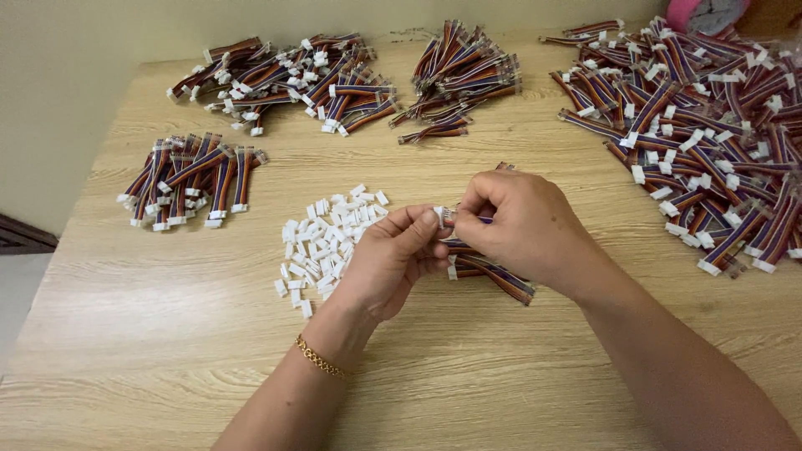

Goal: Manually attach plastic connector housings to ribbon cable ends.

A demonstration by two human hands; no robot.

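Note:
My left hand [391, 260] pinches a small white plastic connector [440, 215] between thumb and forefinger at the table's middle. My right hand [522, 225] meets it from the right, fingers closed on the end of a short multicoloured ribbon cable [485, 220] that touches the connector. Under both hands lies a small bundle of similar cables [493, 276]. A loose heap of white connector housings [326, 242] sits just left of my left hand. A gold bracelet [320, 359] circles my left wrist.
Finished cables with white ends lie in piles on the wooden table [150, 334]: a small one at left [188, 179], two at the back [288, 79] [459, 75], and a large spread at right [710, 134]. The table's left edge borders a wall.

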